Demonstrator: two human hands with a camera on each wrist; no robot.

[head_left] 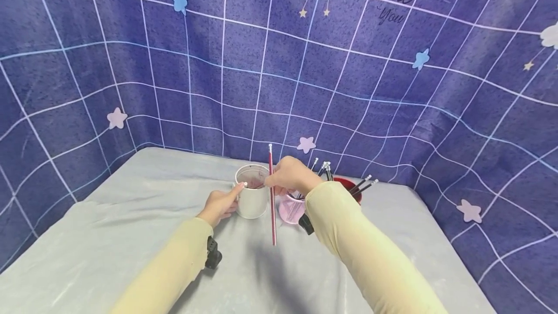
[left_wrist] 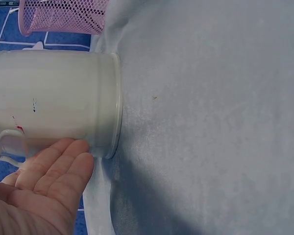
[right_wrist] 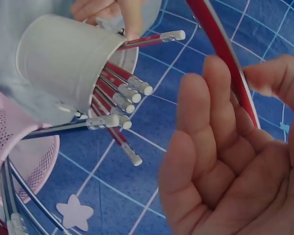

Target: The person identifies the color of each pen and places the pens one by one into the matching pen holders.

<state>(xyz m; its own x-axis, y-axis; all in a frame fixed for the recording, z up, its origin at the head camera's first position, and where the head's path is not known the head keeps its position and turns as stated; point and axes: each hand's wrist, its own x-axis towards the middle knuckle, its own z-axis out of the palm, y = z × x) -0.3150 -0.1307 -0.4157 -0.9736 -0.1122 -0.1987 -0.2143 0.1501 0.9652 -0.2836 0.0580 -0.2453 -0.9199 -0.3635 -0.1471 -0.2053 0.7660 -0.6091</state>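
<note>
A white metal bucket (head_left: 252,206) with side handles stands upright on the cloth-covered table. In the right wrist view, several red pencils (right_wrist: 118,87) with white erasers lean inside it. My left hand (head_left: 221,205) holds the bucket at its left side, thumb on the rim and fingers along the outer wall by a handle (left_wrist: 10,134). My right hand (head_left: 293,175) pinches one red-striped pencil (head_left: 273,222) between thumb and fingers, eraser end up, just right of the bucket. Next to the bucket is a pink mesh cup (head_left: 291,212) with dark pencils, partly hidden by the right wrist.
A red container (head_left: 356,194) with dark pencils (head_left: 364,187) stands behind the right forearm, partly hidden. The grey cloth (head_left: 131,231) covers the table. A blue checked curtain (head_left: 261,62) hangs behind and along both sides.
</note>
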